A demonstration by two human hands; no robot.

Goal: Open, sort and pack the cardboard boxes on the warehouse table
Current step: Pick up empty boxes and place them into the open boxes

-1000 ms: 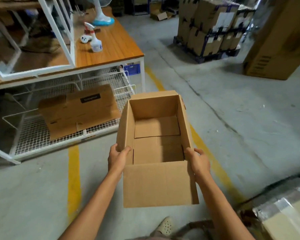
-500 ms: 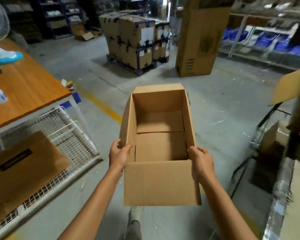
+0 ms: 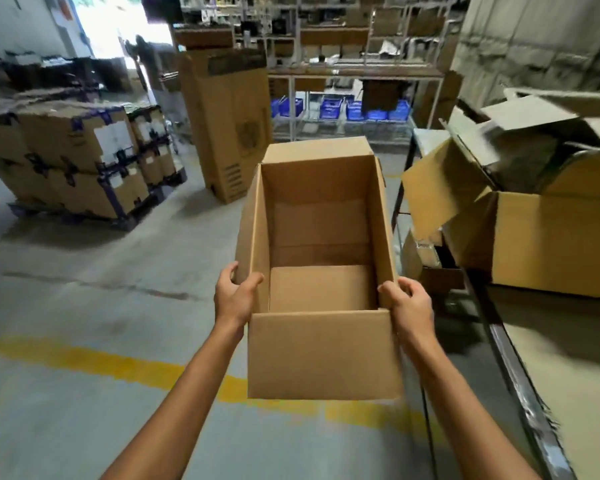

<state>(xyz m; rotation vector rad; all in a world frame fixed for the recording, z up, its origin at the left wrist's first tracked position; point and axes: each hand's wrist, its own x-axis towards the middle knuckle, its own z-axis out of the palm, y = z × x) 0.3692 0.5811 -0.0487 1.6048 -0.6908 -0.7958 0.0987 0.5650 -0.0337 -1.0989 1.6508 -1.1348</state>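
Observation:
I carry an empty open cardboard box point(image 3: 323, 355) in front of me, above the floor. My left hand point(image 3: 235, 296) grips its left wall near the front corner, thumb inside. On the other side my right hand point(image 3: 411, 304) grips the right wall the same way. The box's top flaps stand up and its bottom flaps are folded flat inside. To the right a table point(image 3: 568, 368) bears a large open cardboard box point(image 3: 548, 244) with loose flaps.
A pallet of stacked taped boxes point(image 3: 77, 164) stands at the left. A tall carton point(image 3: 229, 126) stands upright ahead. Shelving with blue bins point(image 3: 340, 109) lines the back. A yellow line point(image 3: 118, 367) crosses the concrete floor.
My view has swung right, away from the wooden table and wire rack, toward the table with the large open box. Both hands keep the same hold on the box.

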